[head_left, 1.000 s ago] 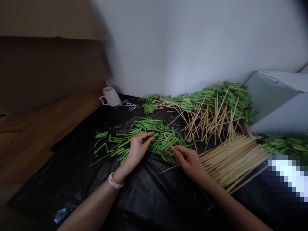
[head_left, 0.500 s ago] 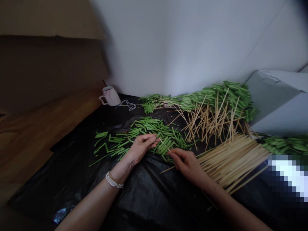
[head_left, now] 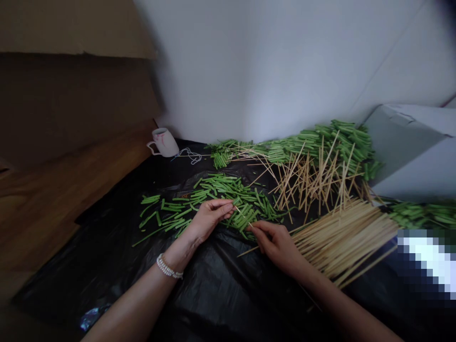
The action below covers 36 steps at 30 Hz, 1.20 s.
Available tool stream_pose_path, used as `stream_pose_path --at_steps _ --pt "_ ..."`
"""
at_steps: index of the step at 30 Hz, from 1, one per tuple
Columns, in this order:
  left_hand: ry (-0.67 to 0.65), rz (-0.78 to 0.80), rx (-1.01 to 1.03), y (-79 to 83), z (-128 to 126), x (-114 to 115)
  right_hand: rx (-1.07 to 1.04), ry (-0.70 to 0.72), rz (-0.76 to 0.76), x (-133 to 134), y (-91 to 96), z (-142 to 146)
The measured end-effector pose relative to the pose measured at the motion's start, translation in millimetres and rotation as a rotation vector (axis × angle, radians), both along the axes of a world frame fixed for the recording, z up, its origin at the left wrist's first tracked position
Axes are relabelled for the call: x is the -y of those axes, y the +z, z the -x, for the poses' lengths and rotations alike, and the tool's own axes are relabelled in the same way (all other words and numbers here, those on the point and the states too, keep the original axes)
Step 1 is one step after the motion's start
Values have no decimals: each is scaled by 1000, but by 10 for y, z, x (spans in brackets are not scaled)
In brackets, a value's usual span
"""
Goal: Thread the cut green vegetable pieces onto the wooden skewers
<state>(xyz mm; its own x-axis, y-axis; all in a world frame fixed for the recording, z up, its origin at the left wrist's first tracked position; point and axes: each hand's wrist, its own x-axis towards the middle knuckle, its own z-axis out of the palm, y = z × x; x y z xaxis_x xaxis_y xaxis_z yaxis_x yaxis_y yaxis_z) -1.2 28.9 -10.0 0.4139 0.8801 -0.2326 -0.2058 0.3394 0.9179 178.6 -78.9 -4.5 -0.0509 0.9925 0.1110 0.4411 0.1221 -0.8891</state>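
My left hand (head_left: pixel 208 217) pinches a short green stem piece (head_left: pixel 228 206) at its fingertips, just above a loose pile of cut green stems (head_left: pixel 213 199) on black plastic sheeting (head_left: pixel 221 294). My right hand (head_left: pixel 276 242) is closed on a thin bamboo skewer (head_left: pixel 242 216), whose tip points up-left toward the piece in my left hand. A bead bracelet (head_left: pixel 167 269) sits on my left wrist.
A bundle of bare skewers (head_left: pixel 345 235) lies right of my right hand. Skewered green stems (head_left: pixel 320 152) are heaped by the white wall. A white mug (head_left: pixel 164 141) stands at the sheet's far left corner. A grey box (head_left: pixel 416 147) is at right, wooden floor (head_left: pixel 53 199) at left.
My left hand lifted off the stem pile and closed into a pinch on one green piece. My right hand brought the skewer tip up toward it.
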Motion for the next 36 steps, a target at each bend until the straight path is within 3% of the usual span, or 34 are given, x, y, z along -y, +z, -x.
stream_pose_path --at_steps 24,33,36 --pt "-83 109 -19 39 30 19 65 -3 -82 4 -54 -1" --pt "-92 57 -80 42 15 44 68 3 -92 9 -62 -2" --pt "-124 -25 -132 27 19 49 74 8 -90 4 -77 -4"
